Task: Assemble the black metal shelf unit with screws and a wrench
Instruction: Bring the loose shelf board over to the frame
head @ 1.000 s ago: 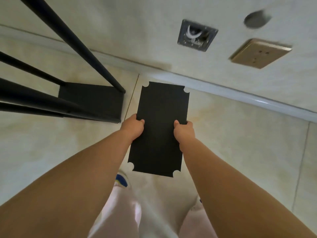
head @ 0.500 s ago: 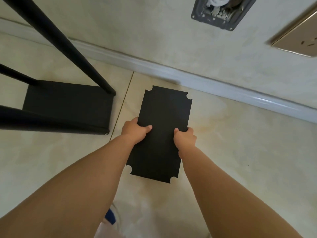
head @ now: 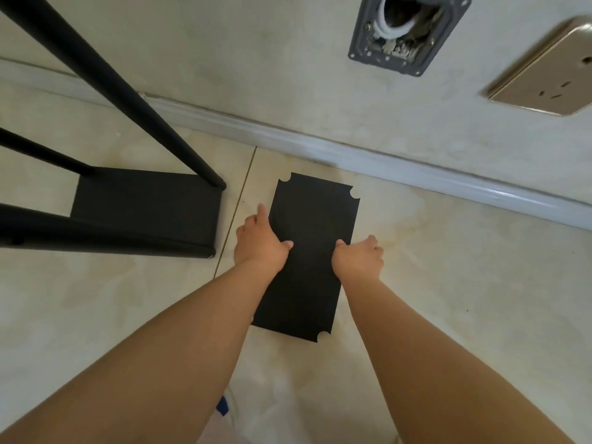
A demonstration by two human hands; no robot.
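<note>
Two bare hands hold a black shelf panel (head: 309, 251) at frame centre above the tiled floor (head: 448, 283): left hand (head: 259, 243) and right hand (head: 360, 257) each grip a long edge. Black shelf frame (head: 144, 216) stands at left.

Soft even light, blurred, bowed edges
</note>
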